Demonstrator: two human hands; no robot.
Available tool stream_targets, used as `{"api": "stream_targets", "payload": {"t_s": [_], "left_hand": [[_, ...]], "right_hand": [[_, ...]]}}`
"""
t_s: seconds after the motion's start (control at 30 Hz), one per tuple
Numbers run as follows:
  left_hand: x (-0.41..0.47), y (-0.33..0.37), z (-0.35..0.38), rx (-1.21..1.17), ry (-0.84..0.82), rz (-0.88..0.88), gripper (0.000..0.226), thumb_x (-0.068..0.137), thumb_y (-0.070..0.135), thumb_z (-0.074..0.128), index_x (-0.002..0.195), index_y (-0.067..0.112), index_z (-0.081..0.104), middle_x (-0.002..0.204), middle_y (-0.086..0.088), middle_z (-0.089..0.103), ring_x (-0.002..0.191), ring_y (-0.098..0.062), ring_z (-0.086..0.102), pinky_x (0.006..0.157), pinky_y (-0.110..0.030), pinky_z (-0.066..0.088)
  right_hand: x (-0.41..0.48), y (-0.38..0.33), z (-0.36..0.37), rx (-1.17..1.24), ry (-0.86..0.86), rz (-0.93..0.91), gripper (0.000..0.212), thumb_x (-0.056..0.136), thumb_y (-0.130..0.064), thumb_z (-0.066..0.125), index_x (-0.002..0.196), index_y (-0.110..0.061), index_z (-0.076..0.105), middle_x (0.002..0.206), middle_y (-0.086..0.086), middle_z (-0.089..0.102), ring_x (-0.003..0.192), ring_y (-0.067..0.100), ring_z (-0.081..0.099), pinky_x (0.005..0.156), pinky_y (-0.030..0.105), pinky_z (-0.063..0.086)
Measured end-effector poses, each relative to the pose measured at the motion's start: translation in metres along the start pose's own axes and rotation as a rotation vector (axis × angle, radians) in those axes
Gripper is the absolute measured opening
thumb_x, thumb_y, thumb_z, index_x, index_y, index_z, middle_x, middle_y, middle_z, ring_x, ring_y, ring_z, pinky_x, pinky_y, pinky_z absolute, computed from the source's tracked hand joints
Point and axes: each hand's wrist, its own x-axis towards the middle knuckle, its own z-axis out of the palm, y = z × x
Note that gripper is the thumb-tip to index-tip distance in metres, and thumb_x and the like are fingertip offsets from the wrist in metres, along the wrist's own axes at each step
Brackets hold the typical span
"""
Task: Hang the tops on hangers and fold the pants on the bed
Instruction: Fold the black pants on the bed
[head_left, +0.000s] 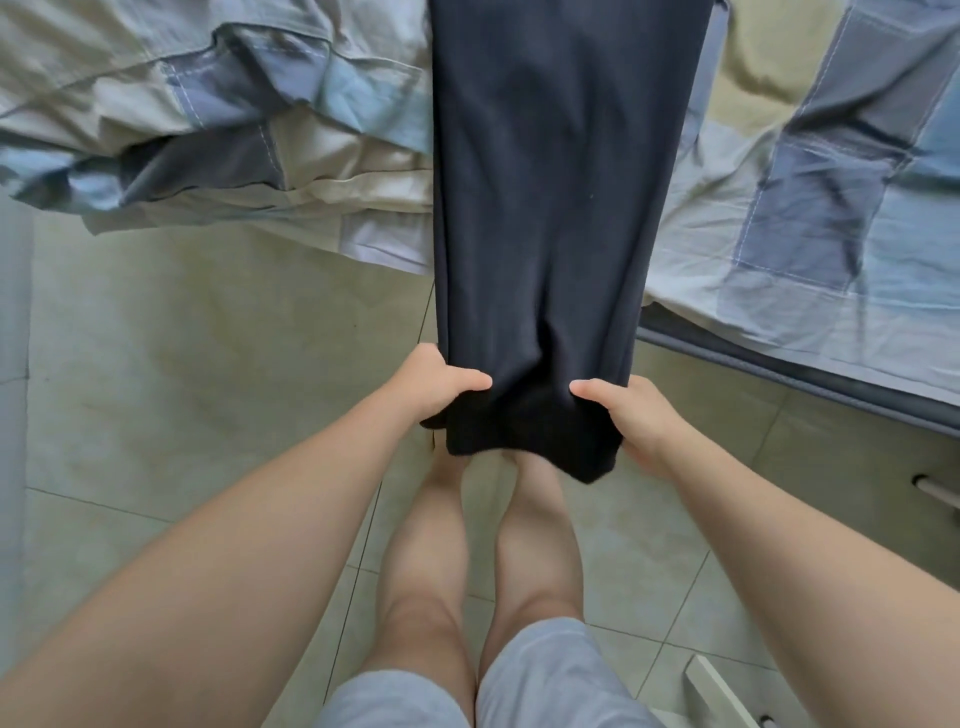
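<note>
A long dark navy pair of pants (561, 197) stretches from the bed toward me, its near end lifted off the bed's edge above the floor. My left hand (441, 382) grips the near end's left corner, thumb on top of the cloth. My right hand (628, 421) grips the right corner the same way. The far end of the pants runs out of the top of the view. No hanger or top shows.
The bed (810, 218) has a blue, grey and beige patchwork sheet. A rumpled quilt (218, 130) hangs over its left side. Beige floor tiles (182, 364) lie below, with my bare legs (483, 545). A drawer handle (935, 488) sits at right.
</note>
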Motion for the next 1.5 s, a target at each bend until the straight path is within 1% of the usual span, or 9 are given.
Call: {"api": "stream_targets", "payload": {"t_s": [0.2,0.3,0.43,0.6,0.7,0.87,1.0,1.37,1.5], "left_hand": [[-0.066,-0.020,-0.002,0.015,-0.058,-0.022,0.049,0.074,0.025,0.078,0.116,0.007,0.059,0.105,-0.014,0.069,0.078,-0.026,0.063,0.053,-0.026,0.048],[-0.105,-0.027,-0.007,-0.021,-0.049,-0.005,0.029,0.080,0.016,0.072,0.108,0.013,0.063,0.098,-0.005,0.071,0.078,-0.020,0.065,0.041,-0.016,0.046],[-0.159,-0.031,-0.024,-0.141,-0.070,0.002,0.031,0.086,0.009,0.067,0.117,0.013,0.064,0.106,-0.002,0.072,0.087,-0.020,0.069,0.058,-0.025,0.056],[-0.221,-0.024,-0.050,-0.275,-0.050,0.035,0.032,0.087,0.009,0.064,0.118,0.016,0.062,0.113,-0.004,0.070,0.091,-0.022,0.067,0.068,-0.031,0.057],[-0.256,-0.020,-0.062,-0.359,-0.040,0.065,0.033,0.087,0.010,0.063,0.119,0.013,0.059,0.114,-0.006,0.068,0.094,-0.023,0.067,0.060,-0.031,0.057],[-0.301,-0.023,-0.073,-0.382,0.033,0.134,0.013,0.090,0.008,0.058,0.102,0.011,0.059,0.103,-0.008,0.067,0.082,-0.022,0.067,0.050,-0.027,0.055],[-0.327,-0.043,-0.079,-0.298,0.104,0.153,0.022,0.092,0.012,0.054,0.113,0.009,0.058,0.103,-0.008,0.067,0.088,-0.025,0.070,0.064,-0.033,0.058],[-0.371,-0.191,-0.038,-0.204,0.178,0.204,0.012,0.091,0.013,0.051,0.096,0.017,0.061,0.092,-0.008,0.066,0.072,-0.024,0.064,0.066,-0.032,0.056],[-0.391,-0.258,-0.022,-0.124,0.180,0.110,0.018,0.090,0.013,0.051,0.105,0.010,0.061,0.094,-0.014,0.066,0.067,-0.026,0.063,0.058,-0.029,0.055]], "right_hand": [[-0.067,0.014,0.010,0.072,0.007,0.003,0.025,0.087,-0.014,0.067,0.112,-0.013,0.067,0.103,0.006,0.076,0.093,0.021,0.071,0.073,0.032,0.055],[-0.114,0.020,0.017,0.062,-0.007,-0.026,0.034,0.085,-0.007,0.069,0.117,-0.016,0.064,0.110,0.006,0.074,0.102,0.025,0.069,0.086,0.040,0.056],[-0.176,0.020,0.024,0.190,0.011,0.007,0.027,0.087,-0.010,0.069,0.112,-0.018,0.066,0.108,0.003,0.075,0.097,0.024,0.070,0.075,0.034,0.056],[-0.239,0.006,0.026,0.327,0.005,-0.006,0.032,0.088,-0.009,0.069,0.120,-0.004,0.065,0.115,0.013,0.073,0.094,0.026,0.069,0.080,0.032,0.056],[-0.276,-0.002,0.026,0.388,0.006,-0.015,0.036,0.086,-0.013,0.073,0.118,0.000,0.064,0.114,0.020,0.072,0.092,0.031,0.067,0.088,0.041,0.056],[-0.323,-0.006,0.030,0.522,0.010,-0.056,0.032,0.086,-0.012,0.073,0.116,-0.002,0.065,0.104,0.016,0.075,0.082,0.027,0.074,0.068,0.036,0.062],[-0.350,0.003,0.037,0.566,0.012,-0.121,0.030,0.087,-0.009,0.073,0.115,-0.004,0.065,0.097,0.008,0.077,0.077,0.020,0.075,0.062,0.032,0.060],[-0.396,0.149,0.057,0.532,-0.023,-0.112,0.030,0.086,-0.009,0.074,0.114,-0.005,0.065,0.104,0.010,0.075,0.087,0.024,0.072,0.069,0.033,0.060],[-0.412,0.215,0.070,0.504,-0.041,-0.029,0.029,0.087,-0.009,0.073,0.115,-0.004,0.065,0.108,0.011,0.074,0.092,0.026,0.070,0.071,0.034,0.059]]}}
